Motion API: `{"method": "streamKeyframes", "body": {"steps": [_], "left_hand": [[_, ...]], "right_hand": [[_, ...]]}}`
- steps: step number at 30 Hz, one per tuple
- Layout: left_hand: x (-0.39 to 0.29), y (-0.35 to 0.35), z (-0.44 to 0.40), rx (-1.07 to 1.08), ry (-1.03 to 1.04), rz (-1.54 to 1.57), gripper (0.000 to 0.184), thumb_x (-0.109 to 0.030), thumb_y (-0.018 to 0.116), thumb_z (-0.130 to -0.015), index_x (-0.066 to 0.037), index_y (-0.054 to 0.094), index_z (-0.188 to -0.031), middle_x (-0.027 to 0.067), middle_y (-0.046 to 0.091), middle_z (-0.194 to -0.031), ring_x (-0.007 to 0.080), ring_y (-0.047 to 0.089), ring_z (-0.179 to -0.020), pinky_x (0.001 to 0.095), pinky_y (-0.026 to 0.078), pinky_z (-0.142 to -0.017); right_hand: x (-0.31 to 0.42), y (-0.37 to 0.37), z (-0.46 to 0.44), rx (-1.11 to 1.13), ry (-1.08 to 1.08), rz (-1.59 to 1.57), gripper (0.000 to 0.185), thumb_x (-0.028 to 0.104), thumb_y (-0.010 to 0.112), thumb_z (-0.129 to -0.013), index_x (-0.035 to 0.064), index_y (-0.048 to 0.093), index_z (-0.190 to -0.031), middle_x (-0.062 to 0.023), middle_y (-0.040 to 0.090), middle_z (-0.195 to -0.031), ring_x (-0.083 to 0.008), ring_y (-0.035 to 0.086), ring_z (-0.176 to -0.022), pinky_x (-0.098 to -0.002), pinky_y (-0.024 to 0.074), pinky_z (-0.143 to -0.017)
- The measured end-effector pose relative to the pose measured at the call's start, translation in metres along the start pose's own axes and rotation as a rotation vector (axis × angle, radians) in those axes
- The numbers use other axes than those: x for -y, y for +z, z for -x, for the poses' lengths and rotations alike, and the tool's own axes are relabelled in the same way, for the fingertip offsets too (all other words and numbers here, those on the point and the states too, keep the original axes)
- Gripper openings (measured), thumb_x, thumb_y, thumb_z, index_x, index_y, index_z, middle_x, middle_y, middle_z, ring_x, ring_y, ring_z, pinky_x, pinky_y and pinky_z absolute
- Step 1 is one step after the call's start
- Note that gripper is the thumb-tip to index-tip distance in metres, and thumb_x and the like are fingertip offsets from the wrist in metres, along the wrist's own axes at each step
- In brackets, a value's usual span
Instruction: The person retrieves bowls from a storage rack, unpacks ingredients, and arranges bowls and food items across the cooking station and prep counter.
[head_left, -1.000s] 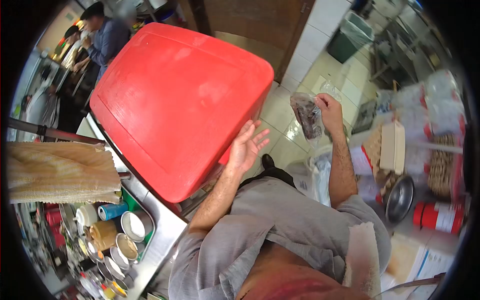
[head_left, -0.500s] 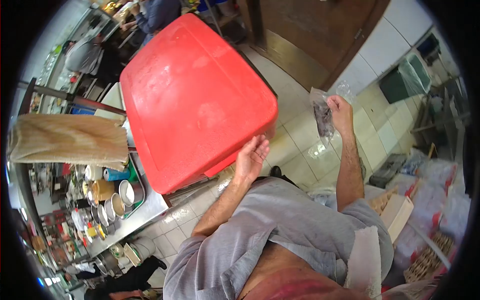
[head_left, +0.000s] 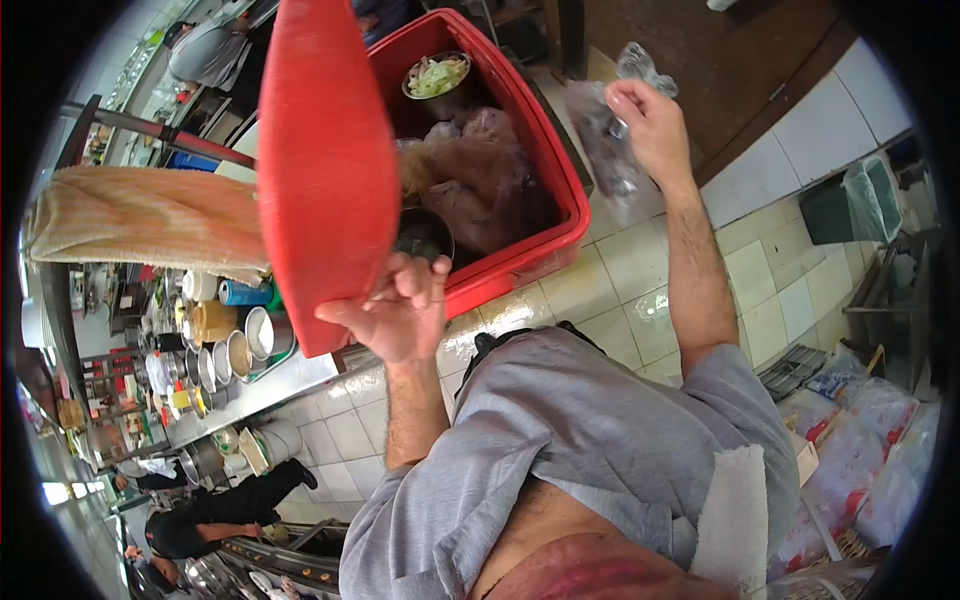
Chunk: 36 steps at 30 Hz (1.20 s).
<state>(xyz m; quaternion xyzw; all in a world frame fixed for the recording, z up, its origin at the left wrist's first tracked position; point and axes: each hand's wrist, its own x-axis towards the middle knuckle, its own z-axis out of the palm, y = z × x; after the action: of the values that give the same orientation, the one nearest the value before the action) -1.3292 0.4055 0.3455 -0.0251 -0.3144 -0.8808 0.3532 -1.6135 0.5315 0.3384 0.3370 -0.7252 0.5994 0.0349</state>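
The red lid point(head_left: 325, 150) stands tilted up on the left side of a red cooler box point(head_left: 545, 165). My left hand point(head_left: 395, 310) grips the lid's near edge, fingers bent around it. Inside the box are a metal container with chopped pale green vegetables point(head_left: 438, 76), clear bags with contents I cannot make out point(head_left: 475, 180) and a dark round pot point(head_left: 424, 236). My right hand point(head_left: 650, 130) pinches a clear plastic bag with dark contents point(head_left: 605, 145), held just past the box's right rim.
To the left, a cloth point(head_left: 150, 220) hangs over a rail above a steel counter point(head_left: 290, 378) with several metal containers. A green bin point(head_left: 850, 205) and plastic-wrapped packages point(head_left: 850, 460) are at right. A person in dark clothes point(head_left: 190, 525) is at lower left, others at the top.
The lid has been lifted and tipped left, exposing the box's inside. My left hand has closed on its edge and moved left. My right hand has moved the bag up beside the box.
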Motion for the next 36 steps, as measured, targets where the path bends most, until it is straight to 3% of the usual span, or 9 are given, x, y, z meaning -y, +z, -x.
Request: {"method": "streamKeyframes", "body": {"steps": [4,7,15,17,19,25,29,34,36], "left_hand": [[-0.018,0.011,0.001,-0.043,0.027,-0.02,0.077,-0.07,0.046,-0.066,-0.002,0.055,-0.099,-0.0004,0.045,-0.068,0.0121,0.04,-0.063,0.037,0.037,-0.081],[-0.017,0.011,0.002,-0.058,-0.011,0.0,0.079,-0.071,0.045,-0.066,-0.001,0.053,-0.103,-0.0008,0.048,-0.07,0.0131,0.041,-0.065,0.0374,0.037,-0.081],[0.013,0.005,0.01,-0.209,-0.1,0.006,0.075,-0.07,0.044,-0.065,-0.004,0.052,-0.1,-0.0022,0.047,-0.069,0.0123,0.042,-0.066,0.0374,0.038,-0.078],[0.021,0.003,0.011,-0.261,-0.151,-0.003,0.069,-0.068,0.045,-0.066,-0.006,0.053,-0.096,-0.0023,0.046,-0.068,0.0131,0.043,-0.067,0.0373,0.039,-0.077],[0.031,-0.008,0.014,-0.24,-0.127,0.046,0.066,-0.067,0.043,-0.068,-0.007,0.054,-0.093,-0.0016,0.046,-0.068,0.0136,0.044,-0.068,0.0376,0.04,-0.077],[0.04,-0.04,0.034,0.009,-0.698,-0.517,0.059,-0.053,0.039,-0.085,-0.001,0.05,-0.111,0.0072,0.056,-0.088,0.0141,0.051,-0.075,0.0292,0.043,-0.074],[0.011,-0.051,0.049,0.214,-0.588,-0.772,0.058,-0.041,0.05,-0.085,0.003,0.04,-0.122,0.0083,0.054,-0.098,0.013,0.052,-0.083,0.0269,0.042,-0.078],[-0.058,-0.084,0.09,-0.03,-0.486,-0.797,0.052,-0.037,0.051,-0.086,0.003,0.042,-0.119,0.0072,0.054,-0.098,0.0131,0.052,-0.085,0.0283,0.042,-0.078],[-0.091,-0.101,0.12,-0.085,-0.444,-0.845,0.052,-0.037,0.051,-0.086,0.003,0.043,-0.118,0.0074,0.054,-0.097,0.0134,0.052,-0.086,0.0284,0.042,-0.079]], "right_hand": [[-0.011,0.058,-0.028,0.052,-0.041,-0.144,0.015,0.016,0.056,-0.08,0.0028,0.059,-0.084,-0.0052,0.057,-0.063,-0.0084,0.049,-0.058,-0.025,0.0403,-0.055],[-0.021,0.103,-0.029,0.106,-0.09,-0.041,0.011,0.013,0.056,-0.076,0.0046,0.06,-0.082,-0.0125,0.061,-0.071,-0.0242,0.059,-0.066,-0.0347,0.0442,-0.059],[-0.085,0.188,-0.047,0.348,-0.169,0.416,0.02,0.02,0.05,-0.079,0.0036,0.058,-0.086,-0.0173,0.06,-0.082,-0.0362,0.056,-0.081,-0.0424,0.0439,-0.068],[-0.092,0.191,-0.051,0.403,-0.101,0.49,0.024,0.015,0.06,-0.066,0.003,0.058,-0.087,-0.0167,0.06,-0.087,-0.033,0.057,-0.084,-0.043,0.0427,-0.07],[-0.127,0.197,-0.051,0.138,-0.027,0.011,0.031,0.012,0.06,-0.067,0.0037,0.058,-0.096,-0.0182,0.059,-0.091,-0.031,0.056,-0.088,-0.0422,0.043,-0.071],[-0.006,0.069,-0.014,-0.196,0.03,0.159,0.028,0.011,0.062,-0.072,-0.0003,0.059,-0.098,-0.011,0.055,-0.109,-0.0222,0.053,-0.098,-0.0313,0.0415,-0.085],[-0.016,-0.012,0.002,-0.446,0.145,-0.144,0.039,0.005,0.062,-0.072,-0.0036,0.05,-0.107,-0.0139,0.055,-0.097,-0.0208,0.053,-0.084,-0.0315,0.049,-0.072],[0.013,-0.03,0.046,-0.74,0.021,-0.086,0.035,0.006,0.064,-0.072,-0.0028,0.052,-0.103,-0.0107,0.057,-0.085,-0.0191,0.054,-0.077,-0.0295,0.0457,-0.062],[0.037,0.015,0.065,-0.584,0.003,-0.249,0.031,0.008,0.062,-0.075,-0.0026,0.052,-0.103,-0.0094,0.057,-0.085,-0.0163,0.053,-0.076,-0.0255,0.0428,-0.063]]}}
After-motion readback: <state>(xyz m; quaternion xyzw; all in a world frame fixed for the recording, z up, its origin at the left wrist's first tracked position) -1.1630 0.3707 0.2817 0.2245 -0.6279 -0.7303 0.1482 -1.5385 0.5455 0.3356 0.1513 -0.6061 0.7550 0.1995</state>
